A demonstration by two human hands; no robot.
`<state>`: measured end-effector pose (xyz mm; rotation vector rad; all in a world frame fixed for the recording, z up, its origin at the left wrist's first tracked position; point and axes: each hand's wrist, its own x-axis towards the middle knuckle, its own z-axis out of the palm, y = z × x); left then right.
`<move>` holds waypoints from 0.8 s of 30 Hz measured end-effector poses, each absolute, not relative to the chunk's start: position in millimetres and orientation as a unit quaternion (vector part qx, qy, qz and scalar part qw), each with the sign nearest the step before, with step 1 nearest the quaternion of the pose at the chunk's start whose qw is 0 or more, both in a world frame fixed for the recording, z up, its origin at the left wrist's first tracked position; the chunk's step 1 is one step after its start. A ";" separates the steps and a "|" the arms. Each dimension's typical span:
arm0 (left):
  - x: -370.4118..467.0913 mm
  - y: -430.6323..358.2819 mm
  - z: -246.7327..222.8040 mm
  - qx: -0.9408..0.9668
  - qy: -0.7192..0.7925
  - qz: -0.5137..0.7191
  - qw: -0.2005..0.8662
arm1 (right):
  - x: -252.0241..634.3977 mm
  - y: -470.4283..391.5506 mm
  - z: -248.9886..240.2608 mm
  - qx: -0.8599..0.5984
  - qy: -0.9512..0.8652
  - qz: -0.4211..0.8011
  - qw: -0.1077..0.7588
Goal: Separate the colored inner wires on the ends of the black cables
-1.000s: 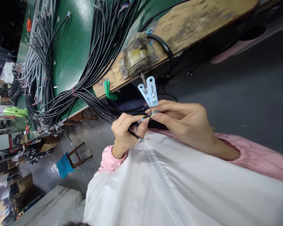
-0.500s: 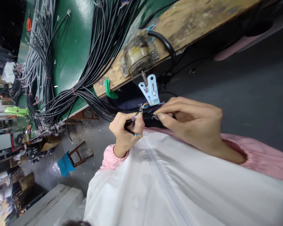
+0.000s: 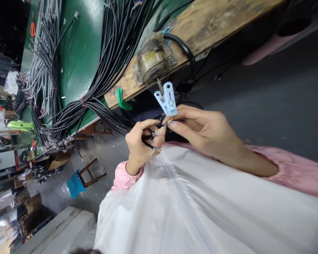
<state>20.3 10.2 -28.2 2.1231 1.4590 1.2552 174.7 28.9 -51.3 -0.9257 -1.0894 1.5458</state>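
My left hand (image 3: pixel 144 143) is closed around black cables whose stripped ends show thin coloured wires (image 3: pixel 155 150). With thumb and fingers pinched, my right hand (image 3: pixel 201 128) grips the coloured wires (image 3: pixel 170 122) at one cable end, close beside the left fingertips. Just above the fingers is a light blue clothes peg (image 3: pixel 168 99), on a metal shaft that sticks out of a small motor (image 3: pixel 154 60). The motor sits at the edge of a wooden board. From my left hand the black cable bundle (image 3: pixel 108 116) runs back onto the table.
Black and grey cable bundles (image 3: pixel 43 53) lie on the green tabletop (image 3: pixel 78 53). A green hook-shaped piece (image 3: pixel 122 100) sits at the edge of the wooden board (image 3: pixel 201 26). A blue-seated stool (image 3: pixel 76 184) stands on the floor, with boxes behind it.
My right hand has moved left to the cable end and now pinches its coloured wires. My left hand has shifted slightly right, with the cables still in it.
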 end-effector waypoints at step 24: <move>4.3 2.9 -23.6 0.748 0.438 0.429 0.255 | 175.2 24.6 -45.7 -0.336 -0.645 0.421 0.542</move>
